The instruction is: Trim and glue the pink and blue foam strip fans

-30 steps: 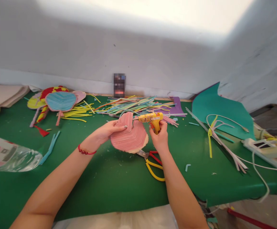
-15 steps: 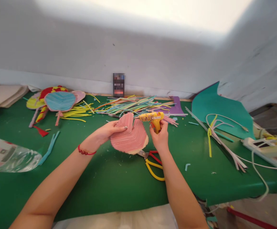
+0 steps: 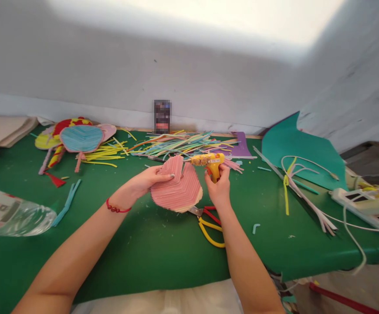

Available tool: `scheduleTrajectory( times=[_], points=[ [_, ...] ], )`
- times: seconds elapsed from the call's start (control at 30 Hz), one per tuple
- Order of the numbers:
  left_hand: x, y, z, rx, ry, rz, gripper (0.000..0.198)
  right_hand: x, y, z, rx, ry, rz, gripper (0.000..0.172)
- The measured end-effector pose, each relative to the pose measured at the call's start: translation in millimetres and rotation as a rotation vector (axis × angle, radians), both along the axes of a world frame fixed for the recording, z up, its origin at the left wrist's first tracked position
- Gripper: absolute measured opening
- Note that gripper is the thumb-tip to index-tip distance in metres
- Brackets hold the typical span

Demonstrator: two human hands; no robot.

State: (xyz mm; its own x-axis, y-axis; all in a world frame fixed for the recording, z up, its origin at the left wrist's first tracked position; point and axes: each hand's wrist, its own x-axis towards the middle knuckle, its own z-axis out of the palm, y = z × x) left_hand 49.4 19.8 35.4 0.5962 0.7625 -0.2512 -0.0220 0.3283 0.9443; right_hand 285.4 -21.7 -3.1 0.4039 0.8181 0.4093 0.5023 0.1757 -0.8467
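Pink ribbed panel point(image 3: 178, 194): rounded and flat, it sits between our hands, nearer the left; we judge it light and fairly stiff, perhaps bendy at the rim.
Left hand point(image 3: 148, 178): we pinch the panel's left side, thumb across the front; its ridges should resist slipping, though hard squeezing might crush them.
Right hand point(image 3: 219, 184): apart from the left, we wrap it round the handle of a yellow glue gun point(image 3: 213, 165).
Nozzle: beside the panel's upper part; we cannot tell whether it touches.
Safe hold: the panel's outer edge, we think, since the metal tip may be hot.
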Motion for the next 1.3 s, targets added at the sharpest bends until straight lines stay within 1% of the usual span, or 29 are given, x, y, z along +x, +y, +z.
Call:
scheduleTrajectory(
  times=[0.23, 0.47, 0.63, 0.87, 0.93, 1.0, 1.1, 1.17, 1.2, 1.23, 1.3],
  points=[
    [1, 0, -0.2, -0.004, -0.002, 0.000, 0.049, 1, 1, -2.0, 0.016, -0.019, -0.006, 0.034],
    [1, 0, -1.5, 0.009, -0.017, -0.025, 0.047, 2, 2, -3.5, 0.021, 0.012, -0.005, 0.036],
    [1, 0, -0.7, 0.003, -0.006, -0.018, 0.047, 3, 2, -4.2, 0.017, 0.015, 0.003, 0.035],
    [3, -2, 0.7, -0.004, -0.003, -0.023, 0.046, 1, 1, -1.4, 0.013, 0.025, -0.018, 0.036],
    [3, -2, 2.1, 0.008, 0.007, -0.027, 0.047, 2, 2, -0.6, 0.011, 0.024, -0.047, 0.038],
    [2, -3, 4.7, 0.024, 0.033, -0.023, 0.047, 7, 4, -2.1, -0.026, 0.011, -0.121, 0.043],
    [1, -6, 11.0, 0.049, 0.072, -0.024, 0.046, 18, 8, -9.7, -0.175, -0.063, -0.234, 0.051],
    [1, -8, 16.0, 0.074, 0.086, -0.040, 0.045, 25, 10, -15.2, -0.275, -0.166, -0.256, 0.052],
    [1, -10, 18.4, 0.088, 0.092, -0.050, 0.046, 27, 11, -16.7, -0.294, -0.220, -0.262, 0.052],
    [1, -11, 20.7, 0.102, 0.099, -0.060, 0.046, 28, 10, -16.8, -0.285, -0.265, -0.272, 0.052],
    [2, -14, 24.3, 0.120, 0.113, -0.071, 0.047, 25, 9, -13.1, -0.190, -0.287, -0.261, 0.051]
  ],
)
